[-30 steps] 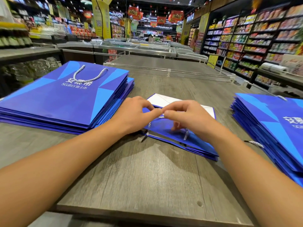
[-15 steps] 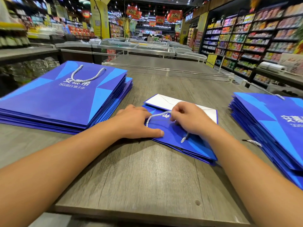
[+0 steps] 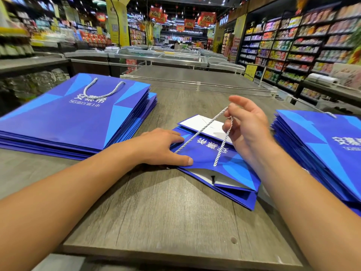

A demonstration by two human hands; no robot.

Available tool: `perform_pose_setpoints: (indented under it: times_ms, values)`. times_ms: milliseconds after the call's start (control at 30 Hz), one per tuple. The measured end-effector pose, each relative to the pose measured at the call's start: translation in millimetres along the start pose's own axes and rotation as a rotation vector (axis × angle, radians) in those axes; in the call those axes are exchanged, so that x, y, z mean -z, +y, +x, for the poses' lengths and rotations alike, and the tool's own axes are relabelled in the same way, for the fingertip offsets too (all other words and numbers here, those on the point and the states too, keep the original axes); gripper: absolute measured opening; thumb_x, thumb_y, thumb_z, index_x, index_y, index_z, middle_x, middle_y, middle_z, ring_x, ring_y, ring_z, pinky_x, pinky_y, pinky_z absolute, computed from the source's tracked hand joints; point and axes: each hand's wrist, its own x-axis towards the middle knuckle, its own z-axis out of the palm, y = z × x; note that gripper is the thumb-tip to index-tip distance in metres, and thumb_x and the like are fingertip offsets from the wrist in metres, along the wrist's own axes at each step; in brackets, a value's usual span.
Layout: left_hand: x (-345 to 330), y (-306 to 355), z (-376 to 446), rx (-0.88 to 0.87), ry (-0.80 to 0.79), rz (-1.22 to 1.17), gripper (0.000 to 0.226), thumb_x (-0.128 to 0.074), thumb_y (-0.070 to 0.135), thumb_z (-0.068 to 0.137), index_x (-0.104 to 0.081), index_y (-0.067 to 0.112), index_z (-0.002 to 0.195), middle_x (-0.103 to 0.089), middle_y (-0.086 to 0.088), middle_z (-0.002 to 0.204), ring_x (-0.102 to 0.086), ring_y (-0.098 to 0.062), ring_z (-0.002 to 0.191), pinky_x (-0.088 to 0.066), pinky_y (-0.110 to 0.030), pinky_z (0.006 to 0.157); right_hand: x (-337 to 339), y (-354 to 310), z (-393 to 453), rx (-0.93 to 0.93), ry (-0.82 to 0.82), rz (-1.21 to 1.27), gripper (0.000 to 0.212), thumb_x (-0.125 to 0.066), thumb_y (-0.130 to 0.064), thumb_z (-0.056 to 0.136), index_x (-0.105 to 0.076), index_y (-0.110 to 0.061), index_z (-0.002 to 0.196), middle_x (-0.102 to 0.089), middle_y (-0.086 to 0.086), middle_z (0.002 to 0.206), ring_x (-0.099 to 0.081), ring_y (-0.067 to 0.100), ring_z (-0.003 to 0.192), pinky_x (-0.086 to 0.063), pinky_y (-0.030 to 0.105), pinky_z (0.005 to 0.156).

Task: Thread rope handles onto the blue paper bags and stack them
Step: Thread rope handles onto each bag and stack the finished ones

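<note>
A flat blue paper bag (image 3: pixel 230 169) lies in the middle of the grey wooden table (image 3: pixel 166 222), its mouth toward me. My left hand (image 3: pixel 162 147) presses flat on the bag's near left corner. My right hand (image 3: pixel 246 126) is raised above the bag and pinches the white twisted rope handle (image 3: pixel 203 130), which runs taut down to both holes in the bag's top panel. A stack of blue bags with handles (image 3: pixel 74 118) lies at the left. Another stack of blue bags (image 3: pixel 320 153) lies at the right.
A low clear rail (image 3: pixel 197 86) edges the table's far side. Behind it stand freezer chests (image 3: pixel 160 57). Store shelves with goods (image 3: pixel 293 47) line the aisle at the right. A roll of plastic bags (image 3: pixel 322 79) sits on a counter at the far right.
My right hand has lifted off the bag and pulled the rope loop up taut. My left hand has stayed pressing on the bag's left corner.
</note>
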Motion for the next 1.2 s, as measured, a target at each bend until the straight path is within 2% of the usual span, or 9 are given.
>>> perform_pose_setpoints:
  times_ms: [133, 300, 500, 600, 667, 800, 900, 1033, 1200]
  values:
    - [1, 4, -1, 0.004, -0.003, 0.017, 0.102, -0.038, 0.083, 0.061, -0.037, 0.031, 0.149, -0.027, 0.012, 0.158, -0.024, -0.014, 0.145, -0.026, -0.043, 0.116, 4, 8, 2, 0.094, 0.093, -0.147, 0.020, -0.056, 0.003, 0.094, -0.063, -0.016, 0.089, -0.057, 0.002, 0.063, -0.052, 0.008, 0.044, -0.045, 0.018, 0.046]
    - [3, 9, -5, 0.002, -0.012, 0.022, 0.100, -0.038, 0.083, 0.059, -0.050, 0.022, 0.137, -0.045, 0.005, 0.144, -0.036, -0.017, 0.135, -0.033, -0.043, 0.110, 22, 17, 14, 0.306, 0.044, -0.980, 0.016, -0.068, -0.012, 0.084, -0.069, -0.027, 0.078, -0.063, -0.007, 0.066, -0.058, 0.008, 0.059, -0.043, 0.020, 0.060]
    - [2, 8, -8, 0.000, -0.021, 0.030, 0.105, -0.039, 0.086, 0.057, -0.042, 0.027, 0.144, -0.036, 0.010, 0.152, -0.028, -0.017, 0.140, -0.029, -0.044, 0.114, 32, 12, 15, 0.041, -0.262, -1.413, 0.018, -0.076, -0.020, 0.080, -0.072, -0.032, 0.094, -0.061, -0.010, 0.072, -0.053, 0.004, 0.064, -0.034, 0.015, 0.054]
    - [3, 7, -9, -0.008, -0.007, 0.024, 0.116, -0.031, 0.091, 0.047, -0.047, 0.024, 0.139, -0.044, 0.006, 0.144, -0.034, -0.018, 0.135, -0.033, -0.044, 0.111, 31, 10, 15, 0.109, -0.265, -1.369, 0.007, -0.077, -0.026, 0.081, -0.073, -0.031, 0.080, -0.067, -0.004, 0.073, -0.057, 0.011, 0.069, -0.039, 0.021, 0.056]
    - [3, 8, -9, -0.006, -0.010, 0.021, 0.112, -0.036, 0.091, 0.051, -0.045, 0.026, 0.142, -0.044, 0.007, 0.145, -0.033, -0.017, 0.136, -0.033, -0.043, 0.111, 33, 12, 17, 0.143, -0.205, -1.198, 0.009, -0.076, -0.027, 0.083, -0.073, -0.027, 0.074, -0.069, -0.005, 0.073, -0.056, 0.011, 0.069, -0.040, 0.025, 0.061]
    - [3, 8, -9, -0.013, 0.003, 0.009, 0.087, -0.056, 0.074, 0.079, -0.037, 0.027, 0.149, -0.037, 0.011, 0.150, -0.027, -0.014, 0.141, -0.030, -0.041, 0.114, 39, 7, 17, -0.058, -0.370, -0.826, 0.006, -0.078, -0.020, 0.078, -0.075, -0.017, 0.075, -0.063, -0.005, 0.066, -0.051, 0.009, 0.065, -0.036, 0.028, 0.068]
    - [3, 7, -8, -0.016, 0.003, -0.004, 0.084, -0.056, 0.070, 0.080, -0.035, 0.027, 0.150, -0.035, 0.013, 0.152, -0.026, -0.013, 0.142, -0.029, -0.041, 0.115, 44, 4, 20, -0.134, -0.417, -0.558, 0.011, -0.073, -0.024, 0.070, -0.074, -0.015, 0.065, -0.057, -0.001, 0.059, -0.046, 0.011, 0.058, -0.034, 0.023, 0.062]
    - [2, 5, -7, -0.025, 0.007, 0.002, 0.084, -0.056, 0.070, 0.080, -0.036, 0.027, 0.149, -0.036, 0.012, 0.151, -0.026, -0.015, 0.141, -0.030, -0.041, 0.114, 42, 9, 22, 0.034, -0.234, -0.742, 0.020, -0.074, -0.025, 0.084, -0.074, -0.018, 0.065, -0.058, -0.010, 0.055, -0.043, 0.005, 0.052, -0.033, 0.020, 0.055]
    - [1, 9, -7, -0.035, 0.010, 0.010, 0.081, -0.054, 0.069, 0.082, -0.038, 0.025, 0.148, -0.037, 0.009, 0.151, -0.027, -0.016, 0.140, -0.030, -0.041, 0.114, 32, 14, 20, 0.150, -0.053, -0.870, 0.019, -0.073, -0.029, 0.086, -0.073, -0.019, 0.070, -0.059, -0.012, 0.057, -0.046, -0.005, 0.045, -0.036, 0.020, 0.055]
